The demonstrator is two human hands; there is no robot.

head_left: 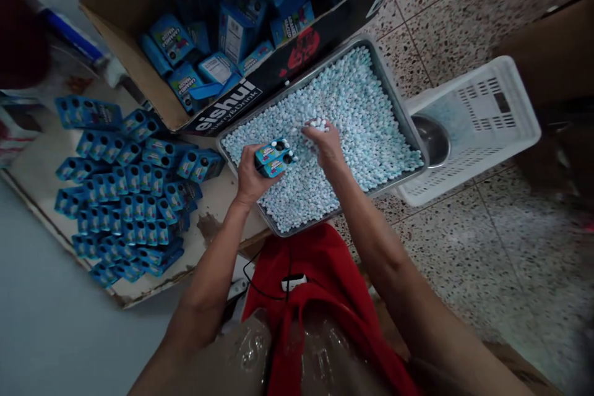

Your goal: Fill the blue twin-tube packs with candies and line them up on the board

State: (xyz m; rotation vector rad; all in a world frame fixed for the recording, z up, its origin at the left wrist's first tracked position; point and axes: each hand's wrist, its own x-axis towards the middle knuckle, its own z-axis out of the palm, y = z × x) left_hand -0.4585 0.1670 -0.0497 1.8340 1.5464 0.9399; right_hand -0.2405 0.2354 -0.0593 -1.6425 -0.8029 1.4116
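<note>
A metal tray (pixel 420 164) full of small white and pale-blue candies (pixel 320 189) lies in front of me. Over its left part, my left hand (pixel 253 176) grips a pair of small blue boxes (pixel 273 161), with a few candies at their round openings. Just right of them, my right hand (pixel 327 145) is closed around some candies, several showing between thumb and fingers. The two hands are apart.
A cardboard carton (pixel 185 119) of blue boxes stands beyond the tray. Rows of blue boxes (pixel 134 179) cover the table (pixel 211 216) at left. On the right are a white plastic basket (pixel 468 173) and a metal bowl (pixel 431 139) by the tray edge.
</note>
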